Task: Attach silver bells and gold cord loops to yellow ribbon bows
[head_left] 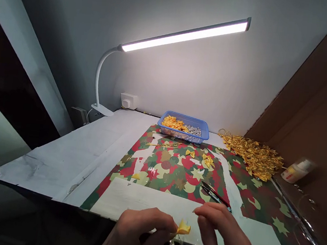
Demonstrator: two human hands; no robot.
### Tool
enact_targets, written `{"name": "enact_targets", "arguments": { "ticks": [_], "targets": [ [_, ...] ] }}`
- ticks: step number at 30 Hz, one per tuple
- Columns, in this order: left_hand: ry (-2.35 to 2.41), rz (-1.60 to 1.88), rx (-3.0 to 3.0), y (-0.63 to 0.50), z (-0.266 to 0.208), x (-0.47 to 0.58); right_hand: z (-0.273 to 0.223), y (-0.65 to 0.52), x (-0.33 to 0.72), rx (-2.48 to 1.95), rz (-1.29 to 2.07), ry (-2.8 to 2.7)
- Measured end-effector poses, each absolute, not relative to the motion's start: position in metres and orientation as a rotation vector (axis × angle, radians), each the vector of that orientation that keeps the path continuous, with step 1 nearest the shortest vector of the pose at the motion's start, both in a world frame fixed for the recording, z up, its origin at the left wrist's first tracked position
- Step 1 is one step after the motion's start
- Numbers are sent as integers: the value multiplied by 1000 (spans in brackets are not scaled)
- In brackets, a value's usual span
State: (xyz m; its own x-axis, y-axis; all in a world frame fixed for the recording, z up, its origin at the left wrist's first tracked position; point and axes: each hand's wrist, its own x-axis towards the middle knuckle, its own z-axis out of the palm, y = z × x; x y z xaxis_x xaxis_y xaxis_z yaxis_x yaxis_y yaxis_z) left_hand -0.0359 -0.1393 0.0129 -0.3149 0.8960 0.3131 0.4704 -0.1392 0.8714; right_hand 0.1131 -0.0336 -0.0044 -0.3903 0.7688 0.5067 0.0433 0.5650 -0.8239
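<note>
a small gap parts the right hand (236, 234) from the yellow bow (183, 228) pinched in the left hand (127, 228). just beyond the right hand, a slim dark tool (213, 192) lies aslant in the way. left of it, a lane crosses the patterned sheet (171, 179) towards the blue basket (203, 126), which blocks the far end. the gold heap (251, 154), bottle (295, 171) and cardboard (317, 96) crowd the right. the white tabletop (59, 158) gives wide room leftward; the lamp bar (188, 35) hangs well above.
</note>
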Motion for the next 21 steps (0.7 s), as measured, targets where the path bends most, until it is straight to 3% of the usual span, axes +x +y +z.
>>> {"name": "enact_targets", "arguments": {
  "ticks": [4, 8, 14, 21],
  "targets": [
    [1669, 1396, 1522, -139, 13, -37, 10, -8, 112, -562, 1673, -2085],
    [1572, 1373, 1346, -140, 17, -38, 11, -3, 106, -425, 2264, -1837],
    [1319, 1385, 897, -138, 22, -37, -5, -12, 98, -357, 2560, -1356],
    [1095, 1384, 635, -138, 37, -39, -11, -9, 88, -622, 2450, -834]
  ]
}}
